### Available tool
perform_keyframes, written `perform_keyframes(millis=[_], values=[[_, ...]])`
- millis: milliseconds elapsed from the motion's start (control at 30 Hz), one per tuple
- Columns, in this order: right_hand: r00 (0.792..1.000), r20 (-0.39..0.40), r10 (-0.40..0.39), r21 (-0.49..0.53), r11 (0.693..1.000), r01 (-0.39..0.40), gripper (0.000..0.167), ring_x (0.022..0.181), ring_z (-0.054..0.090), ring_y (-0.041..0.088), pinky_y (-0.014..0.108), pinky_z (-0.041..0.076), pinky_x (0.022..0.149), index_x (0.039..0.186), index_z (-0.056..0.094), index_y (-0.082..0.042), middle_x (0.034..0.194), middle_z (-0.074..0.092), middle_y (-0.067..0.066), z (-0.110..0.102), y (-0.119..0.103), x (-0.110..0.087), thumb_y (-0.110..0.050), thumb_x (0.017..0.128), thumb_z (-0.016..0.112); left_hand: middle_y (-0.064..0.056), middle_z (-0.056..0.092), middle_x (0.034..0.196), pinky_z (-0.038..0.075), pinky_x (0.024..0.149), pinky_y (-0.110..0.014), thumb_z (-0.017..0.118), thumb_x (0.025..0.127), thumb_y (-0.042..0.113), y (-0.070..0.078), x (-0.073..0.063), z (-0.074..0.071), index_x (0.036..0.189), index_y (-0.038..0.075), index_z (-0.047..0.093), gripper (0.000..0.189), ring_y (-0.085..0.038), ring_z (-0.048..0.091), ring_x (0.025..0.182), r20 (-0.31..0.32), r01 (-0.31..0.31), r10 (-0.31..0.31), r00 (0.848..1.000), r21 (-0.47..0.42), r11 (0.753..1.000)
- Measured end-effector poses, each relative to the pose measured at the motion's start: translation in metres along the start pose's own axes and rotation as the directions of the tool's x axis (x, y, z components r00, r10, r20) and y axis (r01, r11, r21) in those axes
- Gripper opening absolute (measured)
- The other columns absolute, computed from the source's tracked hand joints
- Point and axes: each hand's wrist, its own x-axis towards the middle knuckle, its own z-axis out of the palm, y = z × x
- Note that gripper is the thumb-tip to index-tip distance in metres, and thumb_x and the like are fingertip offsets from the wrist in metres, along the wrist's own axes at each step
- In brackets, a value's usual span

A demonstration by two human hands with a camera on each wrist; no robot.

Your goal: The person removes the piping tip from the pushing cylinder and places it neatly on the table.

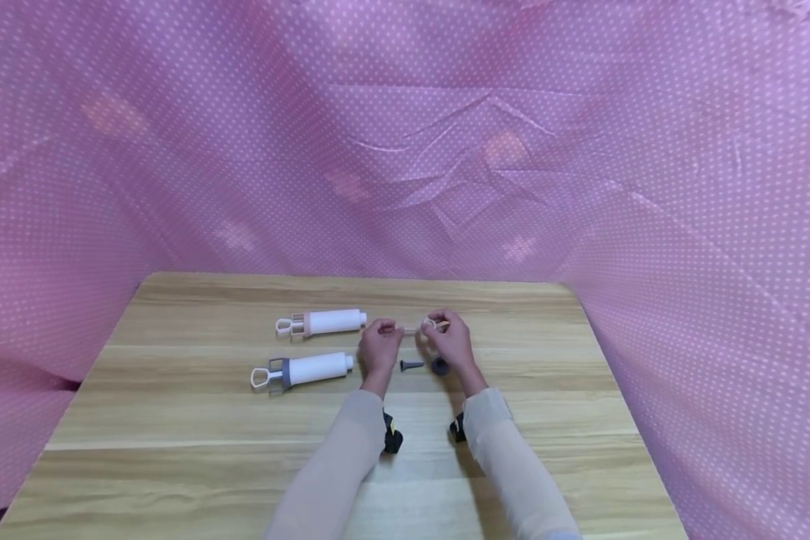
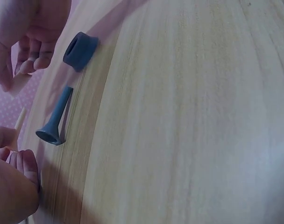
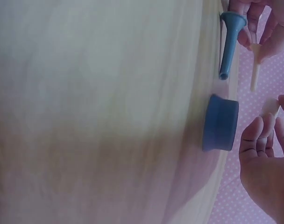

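Note:
Between the thumb and fingers of my left hand (image 1: 381, 348) is a slim cream nozzle (image 3: 255, 70) with a flared end, its narrow tip pointing toward the other hand. My right hand (image 1: 454, 343) pinches a small cream ring-like cap (image 3: 271, 107), partly covered by the fingers. The two cream pieces are held apart, above the table. Below the hands, a blue-grey flared nozzle (image 2: 57, 116) lies on its side on the wood. Beside it rests a blue-grey round cap (image 3: 220, 123), nearer my right hand.
Two white syringe-like tubes lie left of my hands: one with a pinkish collar (image 1: 335, 322) farther back, one with a grey collar (image 1: 317, 368) nearer. Each has a white loop handle. Pink dotted cloth (image 1: 405, 187) hangs behind and beside the wooden table (image 1: 175, 420).

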Motion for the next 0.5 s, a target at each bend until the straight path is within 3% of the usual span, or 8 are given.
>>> perform_keyframes(millis=[167, 500], values=[[1.000, 0.013, 0.025, -0.024, 0.999, -0.025, 0.025, 0.080, 0.061, 0.017, 0.024, 0.052, 0.066, 0.108, 0.069, -0.001, 0.100, 0.067, 0.011, -0.0018, 0.0006, 0.0032, -0.012, 0.087, 0.077, -0.003, 0.076, 0.102, 0.052, 0.089, -0.042, 0.081, 0.086, 0.018, 0.0011, 0.0023, 0.0031, 0.108, 0.010, 0.076, 0.024, -0.023, 0.072, 0.095, -0.003, 0.015, -0.015, 1.000, -0.002, 1.000], [0.999, 0.031, 0.045, -0.050, 0.998, -0.043, 0.025, 0.076, 0.061, 0.015, 0.022, 0.052, 0.063, 0.108, 0.069, 0.002, 0.096, 0.067, 0.012, -0.0033, 0.0003, 0.0097, -0.009, 0.087, 0.075, 0.001, 0.075, 0.104, 0.050, 0.089, -0.042, 0.079, 0.088, 0.024, 0.0031, 0.0074, 0.0034, 0.111, 0.016, 0.075, 0.025, -0.021, 0.070, 0.095, 0.019, 0.029, -0.031, 0.999, 0.081, 0.996]])
